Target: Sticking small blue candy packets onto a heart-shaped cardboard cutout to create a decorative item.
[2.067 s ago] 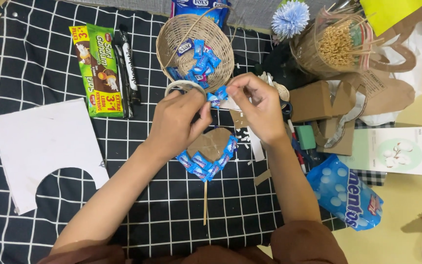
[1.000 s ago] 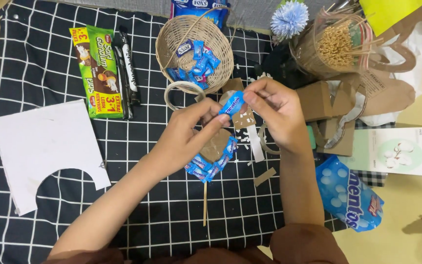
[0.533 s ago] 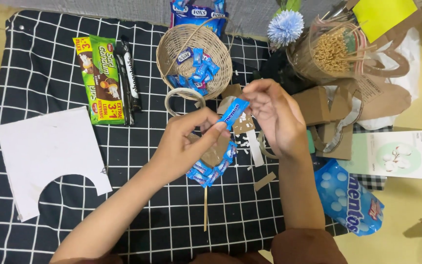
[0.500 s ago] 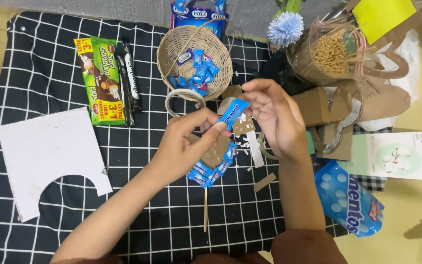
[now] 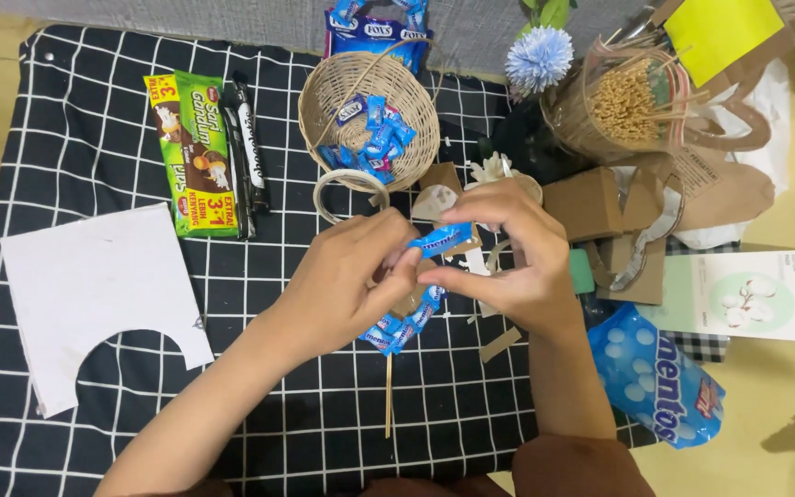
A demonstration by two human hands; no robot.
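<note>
My left hand (image 5: 347,281) and my right hand (image 5: 508,253) meet over the middle of the black checked cloth (image 5: 94,156). Between their fingertips they pinch one small blue candy wrapper (image 5: 441,238), held level. Right under the hands lies a brown cardboard shape on a thin wooden stick (image 5: 387,396), with several blue candies (image 5: 402,322) stuck along its lower edge. The hands hide most of that shape. A wicker basket (image 5: 411,106) holding more blue candies stands just beyond the hands.
A white cut card (image 5: 94,294) lies at left. Green snack packs (image 5: 197,152) and a dark bar lie at upper left. A tape ring (image 5: 328,189), brown cardboard boxes (image 5: 591,202), a jar of sticks (image 5: 623,101), a blue candy bag (image 5: 660,377) and a leaflet (image 5: 752,294) crowd the right.
Both hands rose from the cardboard shape with one blue candy between them. They now hold it flatter and closer together. The view has shifted slightly.
</note>
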